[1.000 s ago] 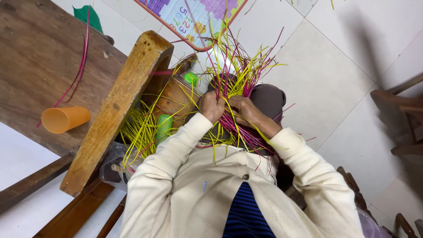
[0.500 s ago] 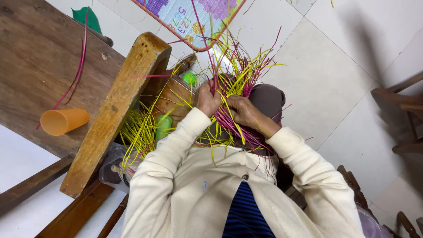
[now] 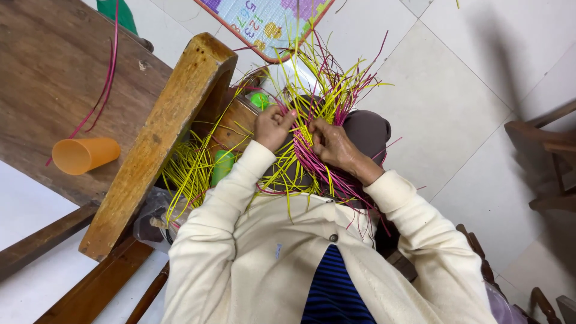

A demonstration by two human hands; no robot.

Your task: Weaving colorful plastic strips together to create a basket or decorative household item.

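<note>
The floor (image 3: 456,90) has big pale tiles. A brown wooden table (image 3: 42,84) stands on the left, with an orange cup (image 3: 84,155) lying on it. A dark wooden chair (image 3: 549,150) is on the right.

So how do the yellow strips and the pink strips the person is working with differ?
The thin yellow-green strips spill in a loose bunch toward the wooden bench, while the thin pink strips sweep under the right hand. One pink strand lies alone across the brown wooden tabletop; no yellow one does. Both kinds are narrow and flexible, fan out beyond the left hand, and meet between the two hands.
</note>
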